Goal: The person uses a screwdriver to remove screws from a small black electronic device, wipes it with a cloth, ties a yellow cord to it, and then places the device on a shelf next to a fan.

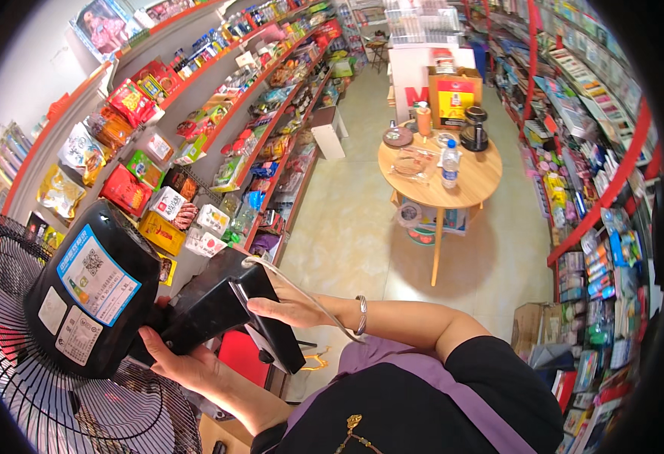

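A black electric fan fills the lower left, its wire cage (14, 333) turned away from me and its rounded motor housing (67, 344) toward me, with several stickers on it. From the housing, a black neck and box-shaped part (203, 306) slants toward my right. My left hand (188, 367) is closed around the neck close to the housing. My right hand (294, 303) grips the far end of the box, thumb on top and fingers hidden behind it. A pale grey cord (298, 287) leaves the box and passes over my right wrist, beside a silver bracelet.
Shelves (233, 181) of packaged snacks run along the left, close to the fan. Ahead stands a round wooden table (415, 193) with a water bottle (450, 166), a coffee pot (474, 130) and a box. More stocked shelves (604, 250) line the right. Below the fan is a red surface (242, 362).
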The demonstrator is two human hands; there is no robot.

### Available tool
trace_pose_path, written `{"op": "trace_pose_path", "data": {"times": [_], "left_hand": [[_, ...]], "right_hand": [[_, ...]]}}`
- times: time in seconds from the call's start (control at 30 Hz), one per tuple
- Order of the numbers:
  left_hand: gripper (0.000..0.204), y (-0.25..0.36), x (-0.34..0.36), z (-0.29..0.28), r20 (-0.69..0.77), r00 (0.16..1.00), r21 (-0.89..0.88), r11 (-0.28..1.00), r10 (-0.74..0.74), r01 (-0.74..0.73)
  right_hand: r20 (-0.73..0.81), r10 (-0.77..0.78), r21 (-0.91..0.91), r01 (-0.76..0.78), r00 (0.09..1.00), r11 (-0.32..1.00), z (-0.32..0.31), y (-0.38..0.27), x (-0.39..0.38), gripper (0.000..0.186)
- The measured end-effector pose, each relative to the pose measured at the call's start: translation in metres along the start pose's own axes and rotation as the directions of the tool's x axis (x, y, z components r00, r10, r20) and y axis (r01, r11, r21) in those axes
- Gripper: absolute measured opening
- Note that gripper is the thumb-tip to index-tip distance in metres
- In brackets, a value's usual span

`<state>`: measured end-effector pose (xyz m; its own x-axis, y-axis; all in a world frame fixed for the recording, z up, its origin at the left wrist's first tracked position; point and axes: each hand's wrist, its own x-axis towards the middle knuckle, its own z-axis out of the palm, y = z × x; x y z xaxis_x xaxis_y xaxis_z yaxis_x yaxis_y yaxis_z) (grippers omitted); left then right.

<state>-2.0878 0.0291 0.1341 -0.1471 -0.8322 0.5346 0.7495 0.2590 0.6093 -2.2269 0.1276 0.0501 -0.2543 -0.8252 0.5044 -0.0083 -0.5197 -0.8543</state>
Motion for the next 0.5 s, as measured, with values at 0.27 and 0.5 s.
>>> {"op": "trace_pose_path", "data": {"times": [0.27, 0.5], "left_hand": [[0.043, -0.181, 0.130, 0.031, -0.084, 0.996, -0.015, 0.999, 0.034, -0.036], [0.042, -0.357, 0.267, 0.114, 0.131, 0.989, 0.002, 0.997, -0.075, 0.075]], "right_hand": [[0.071, -0.251, -0.108, 0.258, 0.965, 0.960, -0.154, 0.109, 0.158, 0.085], [-0.058, 0.100, 0.157, -0.090, 0.993, 0.984, -0.343, 0.174, 0.241, 0.075]]}}
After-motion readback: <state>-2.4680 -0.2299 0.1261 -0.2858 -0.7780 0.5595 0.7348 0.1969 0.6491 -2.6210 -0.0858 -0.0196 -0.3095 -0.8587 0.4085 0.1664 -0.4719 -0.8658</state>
